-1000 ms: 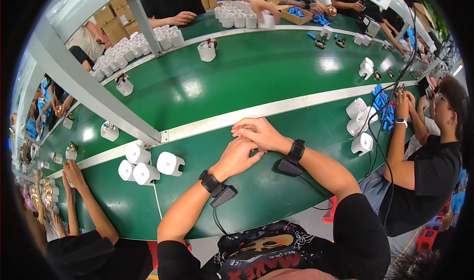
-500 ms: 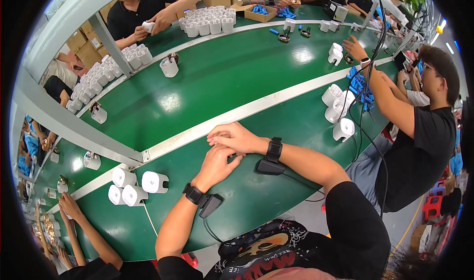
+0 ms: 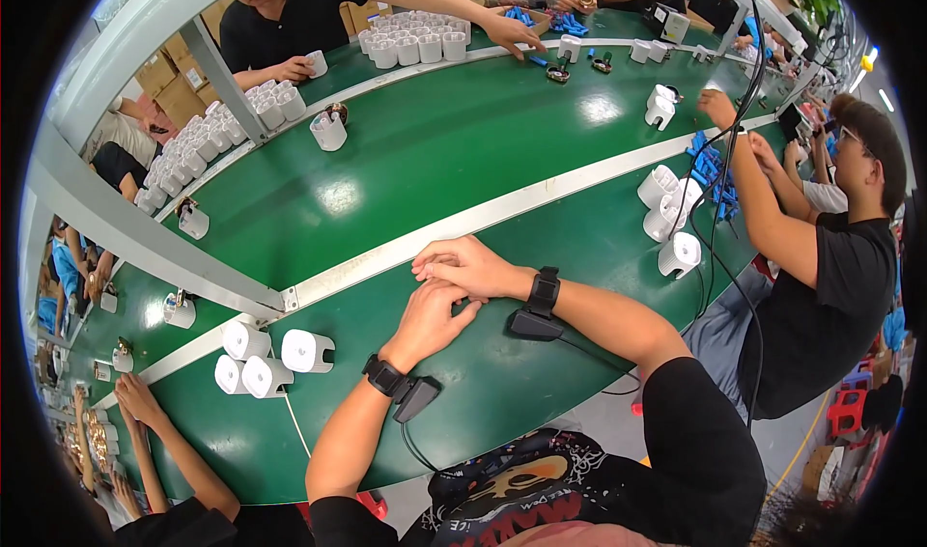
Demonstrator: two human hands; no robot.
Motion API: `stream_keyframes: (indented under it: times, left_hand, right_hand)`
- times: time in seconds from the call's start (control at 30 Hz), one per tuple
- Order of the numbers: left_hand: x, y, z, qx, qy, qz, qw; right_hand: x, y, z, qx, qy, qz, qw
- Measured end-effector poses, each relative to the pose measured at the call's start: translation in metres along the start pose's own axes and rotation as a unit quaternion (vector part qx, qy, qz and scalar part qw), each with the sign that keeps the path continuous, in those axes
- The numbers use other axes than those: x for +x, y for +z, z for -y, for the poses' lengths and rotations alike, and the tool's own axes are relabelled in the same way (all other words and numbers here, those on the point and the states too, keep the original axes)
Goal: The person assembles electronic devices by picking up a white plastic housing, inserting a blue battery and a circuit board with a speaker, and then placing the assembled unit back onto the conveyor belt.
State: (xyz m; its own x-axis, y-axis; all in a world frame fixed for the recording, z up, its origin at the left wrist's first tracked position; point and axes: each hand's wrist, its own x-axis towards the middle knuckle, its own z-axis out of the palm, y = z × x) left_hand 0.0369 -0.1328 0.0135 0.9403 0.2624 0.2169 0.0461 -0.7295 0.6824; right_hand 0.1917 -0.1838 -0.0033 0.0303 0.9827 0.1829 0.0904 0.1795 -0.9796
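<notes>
My left hand rests on the green worktop with its thumb apart from the palm. Over its fingers lies my right hand, its own fingers loosely bent, so the left fingertips are partly hidden. Neither hand shows anything held; both look relaxed and open. Black straps with small black boxes circle both wrists. Nearest to the left hand is a white rounded housing with a notch in its side, beside three more such housings. A thin pale cord runs from that group toward the table's near edge.
A green conveyor belt passes beyond a pale rail, carrying white housings. A grey post rises at left. At right lie white housings, blue parts and hanging black cables. Co-workers sit at right, left and across.
My hands stay crossed together; the view shifts slightly. Across the belt, a co-worker has stretched an arm toward the blue parts. The co-worker at right has drawn a hand back from the belt.
</notes>
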Motion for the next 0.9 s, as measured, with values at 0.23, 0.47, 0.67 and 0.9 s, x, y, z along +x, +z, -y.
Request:
stream_keyframes:
  times: [0.23, 0.47, 0.67, 0.9]
  left_hand:
    - [0.0, 0.0043, 0.0054, -0.007, 0.041, -0.034, 0.999]
    - [0.0028, 0.0025, 0.0043, -0.013, 0.019, -0.014, 1.0]
    - [0.0027, 0.0044, 0.0075, -0.003, 0.018, -0.014, 1.0]
    - [0.0029, 0.0017, 0.0042, -0.003, 0.016, -0.012, 1.0]
  right_hand:
    - [-0.0006, 0.0004, -0.0011, -0.008, -0.002, -0.007, 1.0]
    - [0.0004, -0.0006, -0.0001, -0.021, -0.01, -0.014, 1.0]
    - [0.0011, -0.0001, -0.0023, -0.005, -0.005, -0.014, 1.0]
    - [0.0009, 0.0003, -0.0011, -0.007, -0.001, -0.008, 1.0]
